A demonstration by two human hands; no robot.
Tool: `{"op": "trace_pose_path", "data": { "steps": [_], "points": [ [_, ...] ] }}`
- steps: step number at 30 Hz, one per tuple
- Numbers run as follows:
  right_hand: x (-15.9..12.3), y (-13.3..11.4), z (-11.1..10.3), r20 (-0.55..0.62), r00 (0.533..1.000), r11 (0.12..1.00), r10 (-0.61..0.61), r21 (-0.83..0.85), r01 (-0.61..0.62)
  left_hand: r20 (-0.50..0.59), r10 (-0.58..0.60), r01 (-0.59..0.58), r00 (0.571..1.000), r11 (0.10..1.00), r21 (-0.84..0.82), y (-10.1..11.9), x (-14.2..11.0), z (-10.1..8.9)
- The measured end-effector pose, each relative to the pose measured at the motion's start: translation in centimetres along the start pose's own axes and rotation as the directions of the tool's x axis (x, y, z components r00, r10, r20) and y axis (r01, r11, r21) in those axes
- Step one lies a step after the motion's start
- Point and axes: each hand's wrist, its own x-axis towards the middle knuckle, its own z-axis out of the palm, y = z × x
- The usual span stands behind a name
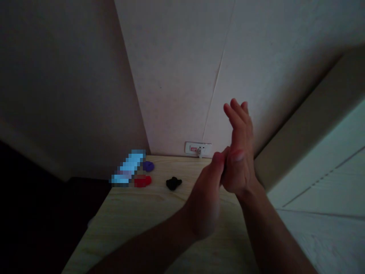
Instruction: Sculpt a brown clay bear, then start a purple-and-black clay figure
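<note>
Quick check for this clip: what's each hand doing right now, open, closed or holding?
Left hand: against the right; fingers hidden, so can't tell.
Right hand: open, fingers extended; anything between the palms can't be seen.

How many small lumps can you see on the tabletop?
3: the purple lump at the back, the red lump in front of it, and the black lump right of the red. The left hand and right hand may hide others.

Two hands [205, 196] [242, 156], one white wall outlet [194, 148] and one blurred pale-blue rectangle [129, 166] are showing. One wooden table [154, 213] is carrying one knobby black lump [173, 183], one oblong red lump [145, 181] and one round purple lump [148, 166].
</note>
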Motion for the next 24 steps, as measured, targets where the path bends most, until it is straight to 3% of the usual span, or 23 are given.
{"op": "trace_pose_path", "data": {
  "steps": [4, 9, 12, 15, 19, 24],
  "points": [
    [-0.1, 1.6, 0.2, -0.124, 0.991, 0.997, 0.056, -0.041, -0.062, 0.116, 0.044, -0.045, 0.992, 0.999, 0.006, 1.3, 0.3, -1.0],
    [0.0, 2.3, -0.2, -0.240, 0.963, 0.985, 0.121, -0.092, -0.147, 0.081, -0.027, 0.013, 0.996, 0.985, 0.172, 1.4, 0.4, -1.6],
    [0.0, 2.7, -0.2, -0.267, 0.953, 0.984, 0.144, -0.064, -0.167, 0.028, 0.020, -0.027, 0.999, 0.963, 0.270, 1.5, 0.5, -1.8],
    [-0.1, 3.2, 0.0, -0.316, 0.917, 0.970, 0.242, 0.100, -0.221, -0.044, 0.064, -0.049, 0.997, 0.958, 0.283, 1.7, 0.8, -1.8],
    [0.2, 3.3, 0.0, -0.337, 0.845, 0.877, 0.415, 0.395, -0.273, -0.097, 0.092, -0.061, 0.991, 0.957, 0.285, 2.2, 1.1, -1.6],
    [0.7, 1.9, -0.3, -0.277, 0.851, 0.823, 0.446, 0.501, -0.268, -0.091, 0.098, -0.060, 0.991, 0.937, 0.345, 2.9, 0.9, -1.5]
  ]
}}
